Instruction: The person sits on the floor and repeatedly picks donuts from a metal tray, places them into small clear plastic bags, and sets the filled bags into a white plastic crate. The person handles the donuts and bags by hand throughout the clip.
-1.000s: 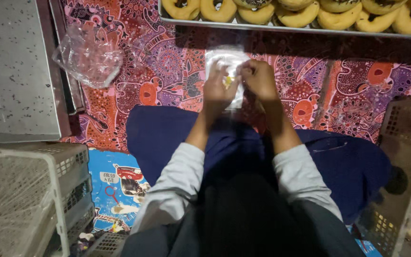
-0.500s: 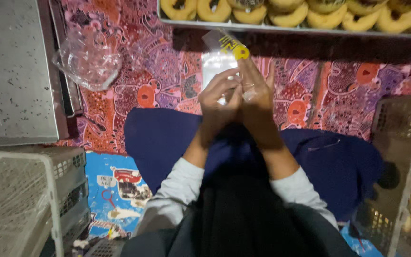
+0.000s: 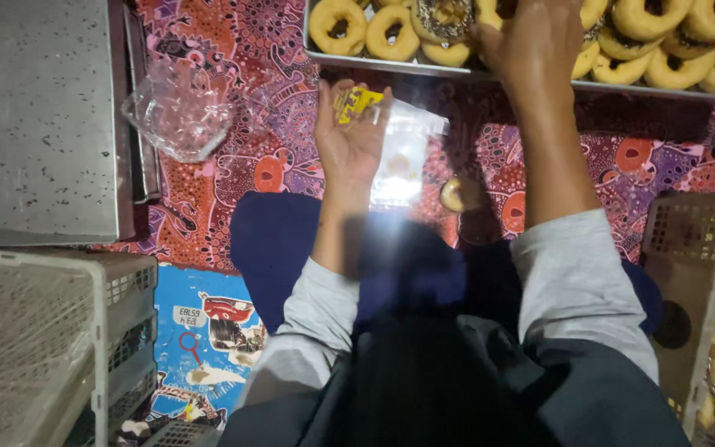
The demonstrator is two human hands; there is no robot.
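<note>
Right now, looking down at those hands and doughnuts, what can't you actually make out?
- Head view: whether the right hand grips a doughnut; its fingers reach past the top edge.
- The tray of doughnuts: its far side is cut off by that edge.
- The clear bag in the left hand: glare washes out any contents.
- The small round thing beside it: too blurred to identify.

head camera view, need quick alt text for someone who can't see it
Seen from above, the left hand holds a clear plastic bag with a yellow label, while the right hand reaches onto a metal tray of doughnuts on a patterned cloth.
</note>
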